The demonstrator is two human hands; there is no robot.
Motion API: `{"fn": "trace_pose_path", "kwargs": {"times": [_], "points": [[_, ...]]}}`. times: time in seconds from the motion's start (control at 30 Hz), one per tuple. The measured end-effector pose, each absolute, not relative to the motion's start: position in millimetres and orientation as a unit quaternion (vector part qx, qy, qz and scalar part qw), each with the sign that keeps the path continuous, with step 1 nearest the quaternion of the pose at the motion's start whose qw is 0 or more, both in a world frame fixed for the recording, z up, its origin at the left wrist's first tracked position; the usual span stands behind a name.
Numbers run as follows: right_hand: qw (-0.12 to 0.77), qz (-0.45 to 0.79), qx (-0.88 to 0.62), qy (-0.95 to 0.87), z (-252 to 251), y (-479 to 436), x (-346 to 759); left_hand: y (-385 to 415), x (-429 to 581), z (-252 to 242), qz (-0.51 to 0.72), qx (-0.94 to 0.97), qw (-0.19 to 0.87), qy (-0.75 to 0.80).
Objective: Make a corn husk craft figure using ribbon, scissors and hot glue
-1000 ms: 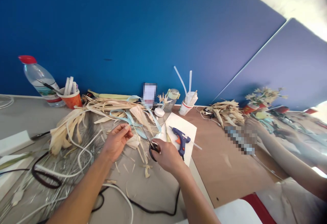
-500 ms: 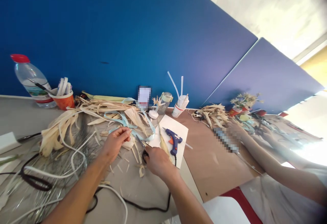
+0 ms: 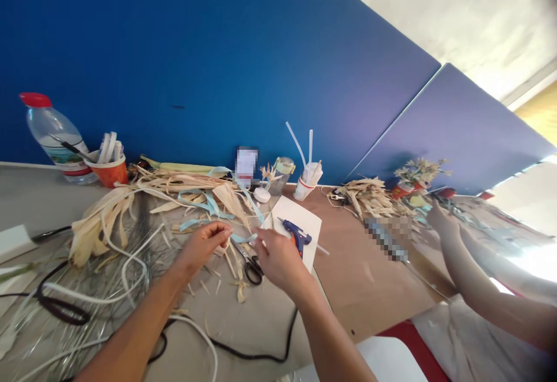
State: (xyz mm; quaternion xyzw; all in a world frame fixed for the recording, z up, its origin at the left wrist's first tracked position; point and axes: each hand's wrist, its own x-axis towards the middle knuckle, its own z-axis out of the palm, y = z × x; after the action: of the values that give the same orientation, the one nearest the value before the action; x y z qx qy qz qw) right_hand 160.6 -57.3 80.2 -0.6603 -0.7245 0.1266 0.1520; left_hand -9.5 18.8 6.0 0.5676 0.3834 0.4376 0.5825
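My left hand [image 3: 209, 245] is closed in a pinch over the cluttered table; what sits between its fingertips is too small to make out. To its right, my right hand [image 3: 278, 254] has its fingertips closed on a light blue strip [image 3: 244, 238], which stretches across the gap towards the left fingers. Black-handled scissors [image 3: 253, 270] lie on the table between and below the hands, held by neither. Just beyond the right hand, a blue glue gun [image 3: 296, 234] rests on a white sheet [image 3: 314, 219], partly covered by that hand. Dried husk strips [image 3: 232, 199] lie behind both hands.
A water bottle [image 3: 56, 138] and an orange cup [image 3: 111, 172] stand at back left. White cables [image 3: 130, 266] cross the left side. A paper cup [image 3: 303, 189] with clear sticks stands behind the sheet. At right, a co-worker's arms [image 3: 470, 271] reach over brown board [image 3: 348, 271].
My right hand has let go of the scissors, which now lie on the table, and has moved up to the blue strip. My left hand shifted slightly right. The co-worker's arms moved right.
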Motion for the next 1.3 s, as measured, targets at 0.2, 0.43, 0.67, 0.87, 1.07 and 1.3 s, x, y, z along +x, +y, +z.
{"fn": "trace_pose_path", "kwargs": {"times": [0.2, 0.43, 0.67, 0.87, 1.07, 1.3], "points": [[0.308, 0.164, -0.586, -0.731, 61, -40, 155, 15, -7, 13, 0.375, 0.616, 0.576, 0.385], [0.315, 0.161, -0.585, -0.73, 44, -33, 144, 16, -10, 10, 0.349, 0.618, 0.59, 0.384], [0.368, 0.237, -0.559, -0.704, 40, -32, 145, 19, -11, 7, 0.331, 0.623, 0.597, 0.382], [0.379, 0.282, -0.592, -0.653, 31, -30, 144, 19, -11, 2, 0.313, 0.643, 0.579, 0.391], [0.402, 0.302, -0.608, -0.615, 25, -30, 143, 18, -10, 5, 0.322, 0.646, 0.564, 0.4], [0.39, 0.3, -0.602, -0.629, 22, -30, 145, 19, -11, 6, 0.339, 0.657, 0.528, 0.418]]}}
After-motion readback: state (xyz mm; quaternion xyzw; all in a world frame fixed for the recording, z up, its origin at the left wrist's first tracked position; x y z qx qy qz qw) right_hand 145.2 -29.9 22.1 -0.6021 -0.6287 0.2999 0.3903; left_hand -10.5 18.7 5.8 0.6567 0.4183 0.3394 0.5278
